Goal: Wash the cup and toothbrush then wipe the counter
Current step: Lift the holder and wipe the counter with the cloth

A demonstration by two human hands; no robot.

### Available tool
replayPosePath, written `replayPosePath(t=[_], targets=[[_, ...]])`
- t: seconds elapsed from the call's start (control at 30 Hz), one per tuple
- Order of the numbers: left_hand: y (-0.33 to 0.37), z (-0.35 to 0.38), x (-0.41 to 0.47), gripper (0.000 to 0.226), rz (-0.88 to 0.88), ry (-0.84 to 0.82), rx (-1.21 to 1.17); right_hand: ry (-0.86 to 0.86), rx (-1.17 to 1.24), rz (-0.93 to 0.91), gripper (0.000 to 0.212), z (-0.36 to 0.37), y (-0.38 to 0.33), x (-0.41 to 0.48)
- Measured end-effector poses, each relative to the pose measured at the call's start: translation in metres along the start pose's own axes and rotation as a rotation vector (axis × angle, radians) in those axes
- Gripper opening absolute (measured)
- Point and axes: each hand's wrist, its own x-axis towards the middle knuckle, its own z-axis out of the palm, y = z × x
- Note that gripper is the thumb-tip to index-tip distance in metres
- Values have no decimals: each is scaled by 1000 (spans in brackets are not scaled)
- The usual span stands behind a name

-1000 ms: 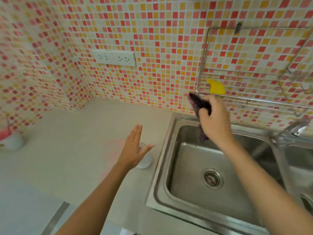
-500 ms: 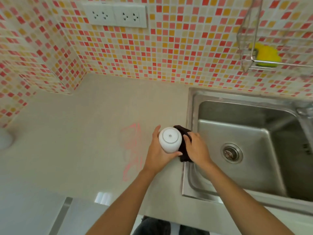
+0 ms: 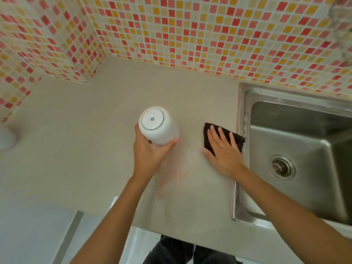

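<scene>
Both forearms are seen bare, with no sleeves, rings or watch. Dark trousers [image 3: 182, 250] are worn, visible at 6 o'clock below the counter edge.

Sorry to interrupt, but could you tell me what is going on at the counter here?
A person is wiping the counter beside the sink. The left hand holds a white cup upside down, lifted clear of the surface. The right hand lies flat on a dark cloth, pressing it onto the counter next to the sink's rim. Faint pink marks show on the counter between the two arms, not yet under the cloth.
</scene>
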Motion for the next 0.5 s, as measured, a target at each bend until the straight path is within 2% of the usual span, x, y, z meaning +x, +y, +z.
replayPosePath(t=[0.17,0.27,0.37,0.5], targets=[[-3,-36,28,96,6,168,8,-11,127,50,100,-7,-75,90],[-7,-51,32,92,15,215,-5,-41,171,62,94,-8,-109,121],[-9,-63,33,93,-1,242,-25,-48,134,-25,85,2,-122,101],[-10,-74,33,95,-14,267,-29,-1,135,-142,75,18,-133,24]])
